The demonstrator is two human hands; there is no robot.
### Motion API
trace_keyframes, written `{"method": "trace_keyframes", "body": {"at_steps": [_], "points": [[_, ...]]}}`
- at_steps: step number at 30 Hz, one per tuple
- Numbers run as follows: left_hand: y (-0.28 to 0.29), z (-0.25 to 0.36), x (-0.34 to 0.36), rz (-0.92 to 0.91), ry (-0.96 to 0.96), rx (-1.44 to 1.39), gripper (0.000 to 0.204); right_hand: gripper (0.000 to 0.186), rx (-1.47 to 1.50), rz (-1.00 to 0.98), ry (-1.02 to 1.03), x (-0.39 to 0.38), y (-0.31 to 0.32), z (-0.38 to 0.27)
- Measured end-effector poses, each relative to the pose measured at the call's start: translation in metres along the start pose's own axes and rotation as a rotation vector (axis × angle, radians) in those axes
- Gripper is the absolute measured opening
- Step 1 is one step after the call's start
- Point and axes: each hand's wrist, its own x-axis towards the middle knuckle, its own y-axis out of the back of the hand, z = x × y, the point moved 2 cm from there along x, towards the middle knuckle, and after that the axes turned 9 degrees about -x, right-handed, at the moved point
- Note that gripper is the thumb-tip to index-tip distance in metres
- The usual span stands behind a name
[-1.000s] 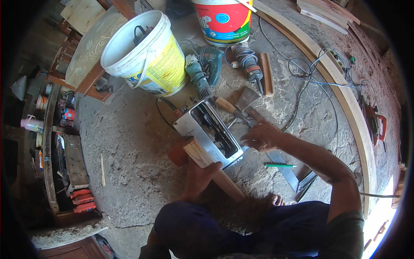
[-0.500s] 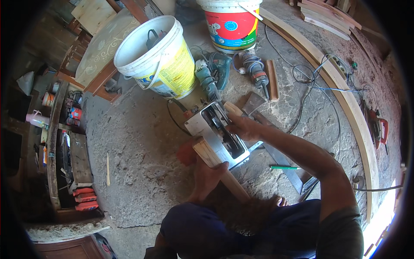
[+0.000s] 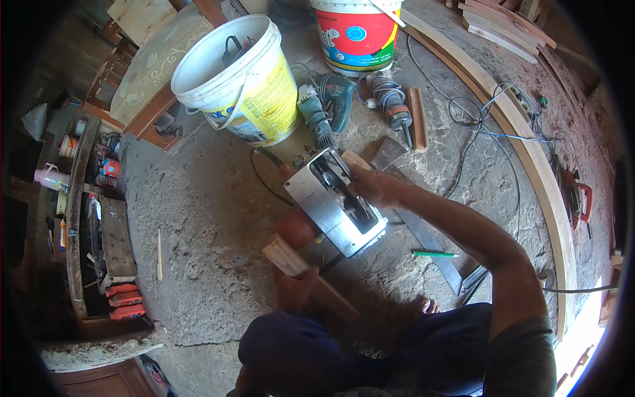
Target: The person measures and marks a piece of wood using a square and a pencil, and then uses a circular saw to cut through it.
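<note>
While the left hand (image 3: pixel 296 291) keeps its grip around a wooden bar (image 3: pixel 289 258), pale-faced, long axis slanting upper left to lower right, the right hand (image 3: pixel 376 188), closure unclear, touches a silver-plated, slotted power tool (image 3: pixel 324 208) lying roughly parallel just beyond.

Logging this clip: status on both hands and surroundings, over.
Left hand holds wooden piece. Right hand at edge of metal-plated power tool, grip unclear. Grey-green grinder close beyond it.
</note>
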Motion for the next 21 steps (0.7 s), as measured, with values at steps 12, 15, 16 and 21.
{"method": "trace_keyframes", "body": {"at_steps": [12,15,16,21], "points": [[0.102,-0.018,-0.033,0.008,-0.134,0.443,0.089,0.034,-0.110,-0.028,-0.003,0.000,0.009,-0.004],[0.094,-0.004,-0.040,-0.022,-0.174,0.488,0.088,0.031,-0.141,-0.027,0.027,0.001,0.010,-0.008],[0.093,0.001,-0.042,-0.021,-0.186,0.497,0.087,0.031,-0.135,-0.028,0.019,0.003,0.010,-0.007],[0.099,0.028,-0.053,0.108,-0.147,0.396,0.079,0.031,-0.140,-0.021,0.059,0.016,0.021,0.024]]}}
